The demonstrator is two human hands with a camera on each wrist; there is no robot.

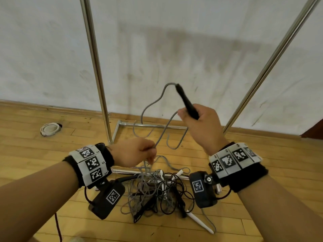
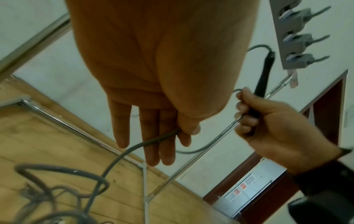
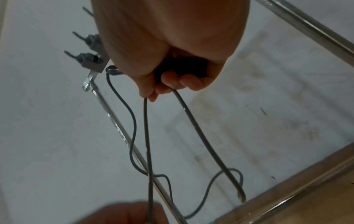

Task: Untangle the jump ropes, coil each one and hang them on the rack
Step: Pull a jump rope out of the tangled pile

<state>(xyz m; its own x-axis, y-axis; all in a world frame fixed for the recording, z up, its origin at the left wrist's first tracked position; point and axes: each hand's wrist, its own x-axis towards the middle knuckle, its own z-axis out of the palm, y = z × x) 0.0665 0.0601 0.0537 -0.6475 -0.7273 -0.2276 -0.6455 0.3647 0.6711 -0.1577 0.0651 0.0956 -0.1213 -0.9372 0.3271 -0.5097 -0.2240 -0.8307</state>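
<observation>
Rack upright point(image 1: 97, 75), 11 o'clock. Left hand point(image 1: 134, 151): our thumb and fingers pinch the grey rope point(image 1: 163, 130). Tangle point(image 1: 157, 191), 6 o'clock on the floor, feeds that rope. Right hand point(image 1: 201, 123), 2 o'clock: fist wrapped around the black handle point(image 1: 186, 102) plus one rope loop. Step, we judge: coiling while untangling. Next: draw more slack free, lay another loop.
</observation>
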